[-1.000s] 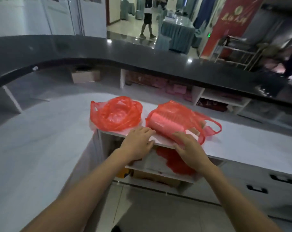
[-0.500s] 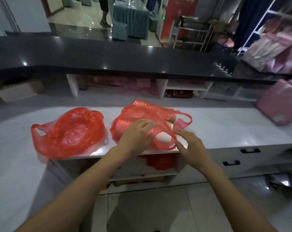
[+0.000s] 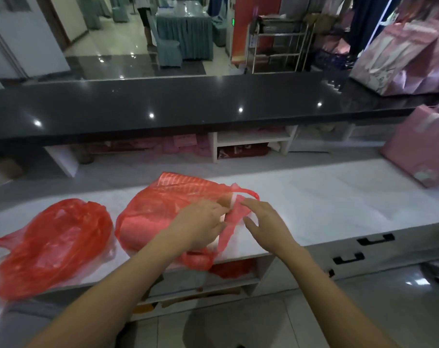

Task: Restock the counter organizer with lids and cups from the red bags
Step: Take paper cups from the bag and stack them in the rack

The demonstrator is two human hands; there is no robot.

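On the white counter [image 3: 326,197] lie two red bags: the slack one [image 3: 50,242] to the left, and the fuller bag [image 3: 163,209] near the front edge, ribbed as if by a stack of cups inside. Its thin film looks light, soft, slippery and easily torn, so it is best taken at the handles [image 3: 246,192] or mouth. The left hand [image 3: 200,224] pinches the film at the mouth; the right hand [image 3: 266,222] hovers just beside it, fingers spread, holding nothing.

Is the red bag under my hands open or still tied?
Cannot tell: the left hand pinches its bunched handles, hiding the mouth.
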